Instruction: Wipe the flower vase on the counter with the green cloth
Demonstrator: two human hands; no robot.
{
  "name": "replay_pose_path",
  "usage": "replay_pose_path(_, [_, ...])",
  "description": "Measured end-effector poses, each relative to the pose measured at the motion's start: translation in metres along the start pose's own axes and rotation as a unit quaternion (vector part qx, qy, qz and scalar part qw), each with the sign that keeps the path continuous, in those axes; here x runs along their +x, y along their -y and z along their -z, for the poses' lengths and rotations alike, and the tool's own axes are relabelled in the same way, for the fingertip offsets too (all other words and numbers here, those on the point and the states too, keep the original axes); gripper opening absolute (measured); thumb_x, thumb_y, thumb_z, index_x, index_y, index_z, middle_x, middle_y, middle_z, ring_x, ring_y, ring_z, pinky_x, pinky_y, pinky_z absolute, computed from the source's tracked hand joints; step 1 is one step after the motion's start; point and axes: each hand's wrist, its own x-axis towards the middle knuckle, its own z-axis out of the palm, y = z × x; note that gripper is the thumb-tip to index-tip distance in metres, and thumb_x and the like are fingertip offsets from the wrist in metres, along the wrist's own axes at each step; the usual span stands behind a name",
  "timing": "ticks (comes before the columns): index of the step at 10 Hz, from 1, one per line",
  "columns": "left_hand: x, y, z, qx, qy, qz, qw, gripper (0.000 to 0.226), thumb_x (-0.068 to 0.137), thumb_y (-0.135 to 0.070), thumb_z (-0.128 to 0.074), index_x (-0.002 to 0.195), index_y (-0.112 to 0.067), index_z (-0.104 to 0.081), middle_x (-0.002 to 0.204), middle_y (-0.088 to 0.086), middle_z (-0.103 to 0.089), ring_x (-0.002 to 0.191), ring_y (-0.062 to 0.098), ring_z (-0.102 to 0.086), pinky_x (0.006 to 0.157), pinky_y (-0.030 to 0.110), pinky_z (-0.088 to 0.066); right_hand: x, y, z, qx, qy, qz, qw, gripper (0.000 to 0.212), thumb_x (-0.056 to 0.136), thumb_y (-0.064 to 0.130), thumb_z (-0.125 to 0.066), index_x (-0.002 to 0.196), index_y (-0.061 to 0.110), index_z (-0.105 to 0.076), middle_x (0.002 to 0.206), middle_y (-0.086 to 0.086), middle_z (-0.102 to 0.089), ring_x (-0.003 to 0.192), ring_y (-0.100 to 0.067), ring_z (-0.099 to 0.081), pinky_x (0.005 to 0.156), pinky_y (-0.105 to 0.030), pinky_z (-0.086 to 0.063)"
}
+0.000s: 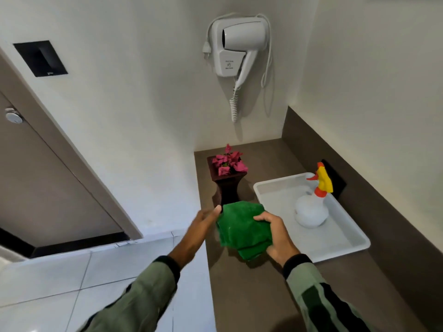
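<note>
**Cloth in hand, vase just ahead**

Nearest to us, our right hand point(278, 238) is clenched on the bunched green cloth point(242, 230), fingers curled over its right edge, holding it above the brown counter point(251, 295). Our left hand point(200, 225) sits just left of that grip, fingers stretched out and loose, fingertips at the cloth's upper-left corner; it's blurred, so we can't tell whether they touch it. Straight beyond the cloth stands the flower vase point(227, 185), dark and waisted, upright on the counter, pink flowers point(229, 161) on top, its foot hidden behind the cloth. Right of the grip lies a white tray point(345, 233) holding a spray bottle point(311, 209) with a yellow and orange head. Farthest off, above the vase, a white hair dryer point(239, 46) hangs on the wall.
</note>
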Motion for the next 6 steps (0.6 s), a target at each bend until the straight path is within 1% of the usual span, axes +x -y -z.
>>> replay_pose_path(1, [0.000,0.005,-0.041,-0.157,0.094,0.016,0.983,0.043,0.093,-0.048,-0.058,0.128,-0.023,-0.064,0.123,0.003,-0.071,0.112,0.022,-0.068,0.086,0.035,-0.059,-0.006,0.015,0.024,-0.026,0.043,0.032,0.998,0.038,0.070,0.019,-0.067,0.108,0.014,-0.071,0.107,-0.019,-0.074,0.096,-0.035,-0.071,0.077,-0.043,-0.059])
replay_pose_path(2, [0.008,0.003,-0.080,-0.108,-0.038,0.006,0.993,0.060,0.085,-0.021,-0.074,0.137,-0.004,-0.049,0.119,0.008,-0.069,0.106,0.021,-0.070,0.094,0.042,-0.056,-0.011,0.029,0.046,-0.097,-0.047,0.075,0.991,0.041,0.078,0.011,-0.071,0.114,0.022,-0.055,0.100,-0.018,-0.072,0.091,-0.033,-0.072,0.066,-0.037,-0.060])
replay_pose_path(3, [0.015,-0.005,-0.123,0.014,-0.082,-0.029,0.996,0.078,0.084,-0.026,-0.076,0.146,-0.019,-0.029,0.123,0.013,-0.067,0.107,0.030,-0.068,0.093,0.046,-0.056,-0.013,0.046,0.080,-0.206,-0.121,0.145,0.960,0.036,0.080,0.005,-0.070,0.100,0.027,-0.048,0.101,-0.013,-0.063,0.090,-0.027,-0.066,0.062,-0.030,-0.053])
replay_pose_path(4, [0.029,-0.007,-0.163,0.187,-0.063,-0.115,0.973,0.065,0.091,-0.038,-0.061,0.147,-0.029,-0.030,0.118,0.013,-0.071,0.104,0.035,-0.068,0.084,0.041,-0.056,-0.011,0.056,0.113,-0.411,-0.181,0.229,0.864,0.025,0.080,0.005,-0.066,0.076,0.028,-0.056,0.096,-0.012,-0.061,0.092,-0.026,-0.060,0.069,-0.024,-0.044])
replay_pose_path(5, [0.040,0.000,-0.190,0.493,-0.019,-0.115,0.862,0.047,0.096,-0.053,-0.040,0.132,-0.028,-0.057,0.153,0.013,-0.041,0.143,0.041,-0.027,0.109,0.057,-0.027,-0.009,0.046,0.139,-0.602,-0.194,0.180,0.753,0.013,0.088,0.020,-0.054,0.084,0.026,-0.064,0.099,-0.011,-0.061,0.097,-0.029,-0.057,0.081,-0.034,-0.042])
replay_pose_path(6, [0.039,0.018,-0.192,0.595,0.031,-0.121,0.794,0.055,0.098,-0.056,-0.031,0.124,-0.024,-0.067,0.164,0.011,0.016,0.149,0.037,0.021,0.114,0.063,0.014,-0.011,0.023,0.142,-0.778,-0.209,0.111,0.582,0.034,0.089,0.033,-0.038,0.089,0.020,-0.070,0.100,-0.010,-0.062,0.097,-0.029,-0.052,0.084,-0.043,-0.035])
